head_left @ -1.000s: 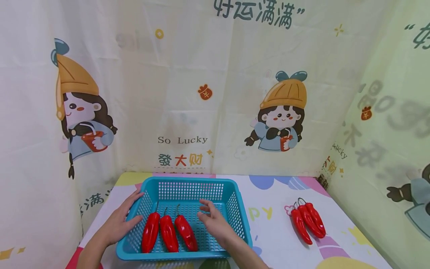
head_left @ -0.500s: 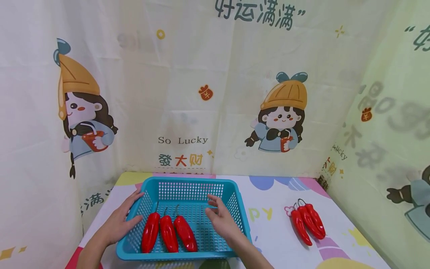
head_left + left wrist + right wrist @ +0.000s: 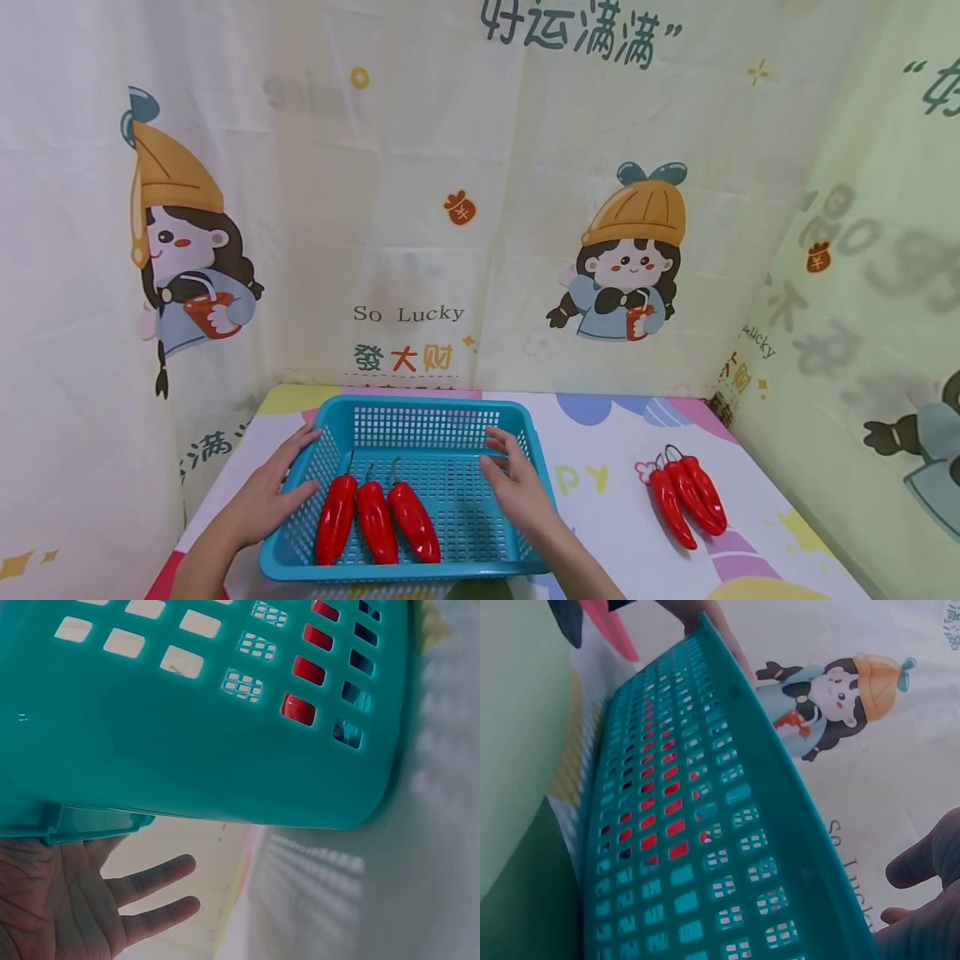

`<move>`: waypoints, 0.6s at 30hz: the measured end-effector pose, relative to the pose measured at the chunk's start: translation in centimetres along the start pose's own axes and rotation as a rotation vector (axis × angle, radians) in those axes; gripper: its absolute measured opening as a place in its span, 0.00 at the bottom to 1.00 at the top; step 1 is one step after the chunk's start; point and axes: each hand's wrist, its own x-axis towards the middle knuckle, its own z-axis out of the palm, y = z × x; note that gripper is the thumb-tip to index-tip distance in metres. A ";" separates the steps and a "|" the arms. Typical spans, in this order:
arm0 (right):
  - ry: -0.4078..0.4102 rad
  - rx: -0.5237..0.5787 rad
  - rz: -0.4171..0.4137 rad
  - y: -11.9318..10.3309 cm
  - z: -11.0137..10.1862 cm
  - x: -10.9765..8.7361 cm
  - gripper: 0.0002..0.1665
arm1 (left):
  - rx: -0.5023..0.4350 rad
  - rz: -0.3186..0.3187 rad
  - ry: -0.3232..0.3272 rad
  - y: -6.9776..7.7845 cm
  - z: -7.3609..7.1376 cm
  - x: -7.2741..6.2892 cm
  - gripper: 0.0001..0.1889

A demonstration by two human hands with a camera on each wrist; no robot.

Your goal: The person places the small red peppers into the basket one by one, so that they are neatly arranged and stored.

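Observation:
A blue-green plastic basket [image 3: 420, 572] with perforated walls stands on the table. Three glossy red chili peppers [image 3: 377, 522] lie side by side in its left half, stems pointing away from me. At the left rim my left hand [image 3: 258, 504] rests with thumb and fingers spread. From the left wrist view, that palm [image 3: 71, 907] is beside the basket wall, two fingers extended outside it. My right hand [image 3: 521, 493] hovers over the basket's right part, fingers loosely bent and holding nothing. The right wrist view catches only part of this hand [image 3: 930, 922], beyond the rim.
To the right of the basket, three more red chili peppers [image 3: 686, 497] lie bunched together on the patterned tabletop [image 3: 615, 533]. A printed cloth [image 3: 420, 250] hangs behind the table and along both sides.
My right hand has moved to the right, away from the peppers in the basket toward its right wall. The left hand, the basket and the peppers look nearly unchanged.

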 end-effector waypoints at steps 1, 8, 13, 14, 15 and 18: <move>-0.001 0.003 0.000 0.0 -0.2 0.0 0.32 | 0.002 0.002 0.001 0.0 0.0 0.0 0.43; 0.012 0.012 -0.003 0.2 -1.2 -0.1 0.33 | 0.008 0.008 0.003 0.0 0.0 0.0 0.43; 0.055 0.010 -0.005 0.4 -1.9 -0.1 0.33 | 0.011 0.012 0.007 0.1 0.0 0.0 0.43; 0.064 0.007 -0.003 0.5 -2.0 -0.1 0.33 | 0.011 0.013 0.007 0.1 0.0 0.0 0.43; 0.071 0.007 -0.002 0.5 -2.2 -0.1 0.32 | 0.011 0.013 0.009 0.1 0.0 0.0 0.43; 0.088 -0.008 0.000 0.6 -2.6 -0.1 0.32 | 0.011 0.014 0.011 0.0 0.0 0.0 0.42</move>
